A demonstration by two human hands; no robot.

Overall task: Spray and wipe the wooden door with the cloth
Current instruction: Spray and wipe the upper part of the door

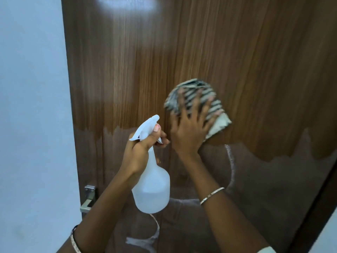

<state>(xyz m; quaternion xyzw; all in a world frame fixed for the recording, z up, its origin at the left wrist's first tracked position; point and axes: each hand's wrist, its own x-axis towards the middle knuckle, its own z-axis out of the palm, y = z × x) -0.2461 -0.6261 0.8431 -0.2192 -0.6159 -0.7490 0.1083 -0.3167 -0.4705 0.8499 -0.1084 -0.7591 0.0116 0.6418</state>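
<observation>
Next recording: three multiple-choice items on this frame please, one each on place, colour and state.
1. Where is the cloth? A on the floor; B against the door; C on a shelf.
2. The spray bottle is: A white; B green; C red.
3. The left grip: A hangs open; B holds the spray bottle; C is out of view.
Answers: 1 B, the right grip presses it flat on the wood; 2 A, its body is translucent white; 3 B, fingers curl round its neck.
</observation>
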